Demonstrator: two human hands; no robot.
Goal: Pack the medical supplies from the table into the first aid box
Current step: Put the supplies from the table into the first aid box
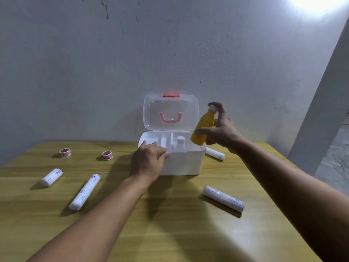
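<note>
The white first aid box stands open at the back middle of the table, its clear lid upright with a pink handle. My left hand grips the box's front left rim. My right hand holds a yellow bottle with a white cap, tilted, just above the box's right end. A white bottle stands inside the box. Bandage rolls lie on the table: two at the left, one at the front right, one behind the box's right side. Two tape rolls sit at the back left.
The wooden table stands against a grey wall. Its right edge runs diagonally at the right, with grey floor beyond. A white inner tray fills the box's left half.
</note>
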